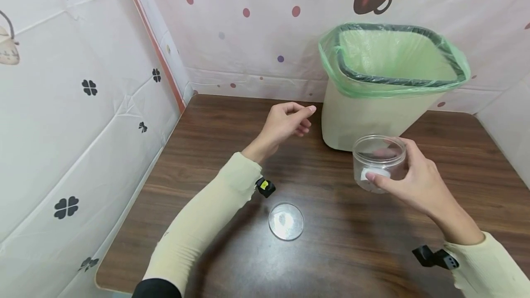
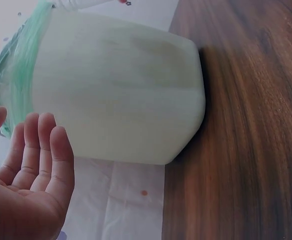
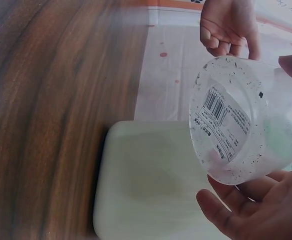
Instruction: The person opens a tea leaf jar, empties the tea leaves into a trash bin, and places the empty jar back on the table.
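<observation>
In the head view my right hand (image 1: pixel 426 183) grips a clear round jar (image 1: pixel 378 162) from its right side, lidless and held above the table in front of the bin. The right wrist view shows a printed label with a barcode (image 3: pixel 215 106) at the jar's base, and dark specks around it. My left hand (image 1: pixel 285 123) is in the air left of the bin, fingers loosely bent and holding nothing. A clear round lid (image 1: pixel 286 221) lies flat on the table, nearer to me than both hands.
A cream trash bin (image 1: pixel 352 118) stands at the back of the brown wooden table (image 1: pixel 232 123). Over its rim is folded a green plastic bag (image 1: pixel 397 88). Patterned white sheets (image 1: pixel 256 36) hang behind and at the sides.
</observation>
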{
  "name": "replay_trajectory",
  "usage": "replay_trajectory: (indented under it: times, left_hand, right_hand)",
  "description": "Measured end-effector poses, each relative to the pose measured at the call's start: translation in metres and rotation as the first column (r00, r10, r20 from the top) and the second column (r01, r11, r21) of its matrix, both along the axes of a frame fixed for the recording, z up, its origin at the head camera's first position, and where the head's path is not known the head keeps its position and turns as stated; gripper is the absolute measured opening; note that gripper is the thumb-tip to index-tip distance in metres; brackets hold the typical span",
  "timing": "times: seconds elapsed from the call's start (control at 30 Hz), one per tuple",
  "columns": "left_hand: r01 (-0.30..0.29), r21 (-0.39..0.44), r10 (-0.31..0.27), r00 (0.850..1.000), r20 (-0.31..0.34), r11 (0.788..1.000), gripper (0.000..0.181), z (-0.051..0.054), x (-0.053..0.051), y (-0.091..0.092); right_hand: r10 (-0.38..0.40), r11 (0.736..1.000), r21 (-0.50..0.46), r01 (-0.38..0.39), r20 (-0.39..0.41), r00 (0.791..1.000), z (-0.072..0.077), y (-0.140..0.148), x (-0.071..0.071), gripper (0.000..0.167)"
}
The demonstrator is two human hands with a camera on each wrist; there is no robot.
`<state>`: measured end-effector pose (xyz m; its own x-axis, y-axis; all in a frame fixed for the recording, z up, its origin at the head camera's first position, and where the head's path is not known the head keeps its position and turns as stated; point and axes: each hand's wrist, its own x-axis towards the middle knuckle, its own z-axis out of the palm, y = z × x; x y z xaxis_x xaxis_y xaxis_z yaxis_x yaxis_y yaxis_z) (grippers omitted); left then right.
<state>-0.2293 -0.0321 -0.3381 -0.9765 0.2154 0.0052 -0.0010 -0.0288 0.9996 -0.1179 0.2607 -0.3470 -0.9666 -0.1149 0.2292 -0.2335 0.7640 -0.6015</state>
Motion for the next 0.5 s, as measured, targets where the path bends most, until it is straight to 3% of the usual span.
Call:
replay_trajectory:
  times: [0.5]
  left_hand:
    - [-0.011,-0.002,0.011,1.000,0.022,1.000,0.029,-0.0064,0.0015,-0.0044]
  right_hand:
    - [0.019,0.999,0.026,-0.019,-0.014,1.000,-0.0077,-0.0020,0.0016,0.086]
